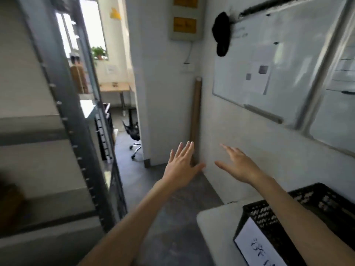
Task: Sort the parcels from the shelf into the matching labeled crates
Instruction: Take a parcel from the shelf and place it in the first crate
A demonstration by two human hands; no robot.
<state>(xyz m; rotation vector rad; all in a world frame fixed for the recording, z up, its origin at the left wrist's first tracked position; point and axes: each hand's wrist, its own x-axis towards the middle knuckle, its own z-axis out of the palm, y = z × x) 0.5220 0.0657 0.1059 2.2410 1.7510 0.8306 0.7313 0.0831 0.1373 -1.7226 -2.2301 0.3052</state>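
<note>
Head view: both the left hand (180, 166) and right hand (238, 166) reach forward, each grip spread and empty. No parcel is clearly visible; the shelf (80, 131) stands left of them. Best turn there next. A labeled crate (288, 214) sits on the white surface (217, 223), below right, under a whiteboard (272, 60).

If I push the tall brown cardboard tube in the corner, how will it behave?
The tall brown cardboard tube stands nearly upright against the white wall, so it probably tips easily. Being round, it would likely roll afterwards. It looks hollow, probably light.
</note>
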